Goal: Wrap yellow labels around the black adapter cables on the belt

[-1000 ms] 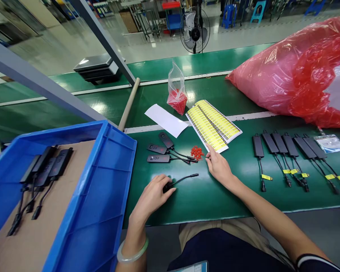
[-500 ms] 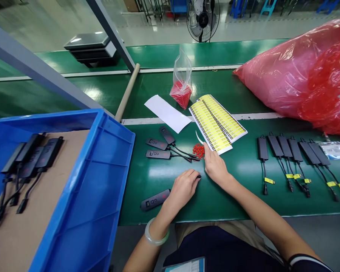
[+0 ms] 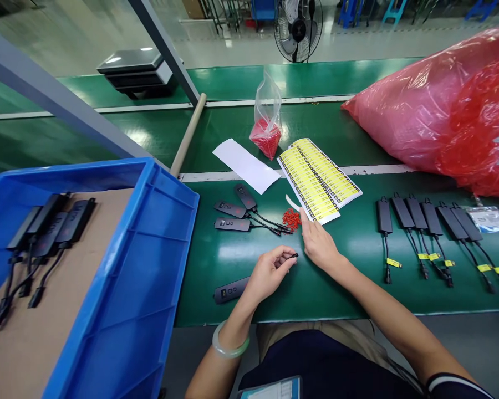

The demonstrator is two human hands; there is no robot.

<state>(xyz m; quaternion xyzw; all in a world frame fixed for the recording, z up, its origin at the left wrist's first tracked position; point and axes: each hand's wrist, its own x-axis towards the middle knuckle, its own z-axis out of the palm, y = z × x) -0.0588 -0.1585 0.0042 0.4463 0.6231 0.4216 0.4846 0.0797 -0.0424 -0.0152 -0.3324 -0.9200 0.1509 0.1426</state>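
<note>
My left hand (image 3: 272, 272) is closed with its fingertips on the black cable end (image 3: 294, 255) of a dark grey controller box (image 3: 232, 290). That box lies on the bench, partly hidden behind my wrist. My right hand (image 3: 319, 244) grips a thin white tool with a curved tip (image 3: 291, 203), probably tweezers; most of it is hidden by the fingers. Its tip is just above a small pile of red pieces (image 3: 291, 219). Three more controller boxes (image 3: 232, 224) lie left of the pile, their cables reaching to it.
A blue bin (image 3: 149, 249) with several boxes stands at left. Yellow label sheets (image 3: 316, 177), a white paper (image 3: 247, 166) and a bag of red pieces (image 3: 267, 133) lie beyond my hands. Several boxes with yellow-tagged cables (image 3: 416, 215) and a large red bag (image 3: 432, 105) are right.
My left hand has turned slightly and lifted the cable end a little to the right and away from me. The box has shifted slightly right. My right hand stays nearly in place.
</note>
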